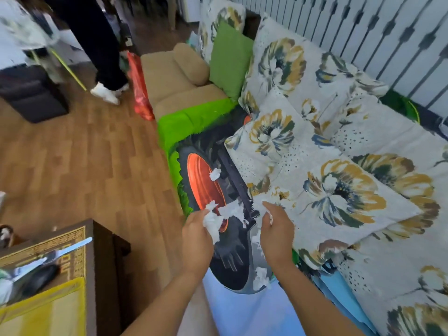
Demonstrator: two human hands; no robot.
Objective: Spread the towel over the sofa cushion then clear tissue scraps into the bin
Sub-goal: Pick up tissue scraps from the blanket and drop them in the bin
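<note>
A bright towel (194, 122) printed with a tractor wheel on green lies spread over the sofa seat cushion. White tissue scraps lie on it: one scrap (214, 174) on the orange wheel hub, a larger piece (231, 210) between my hands, another scrap (260, 278) near the towel's lower edge. My left hand (197, 241) is closed around a bunch of tissue scraps (213, 225). My right hand (275, 230) pinches a small tissue piece (268, 215) at the edge of a floral pillow. No bin is in view.
Floral pillows (327, 190) crowd the sofa's right side, with a green cushion (229, 61) further back. A dark low table (104, 263) with clutter stands at the lower left. A person's legs (97, 40) and a red bag (139, 88) are on the wooden floor beyond.
</note>
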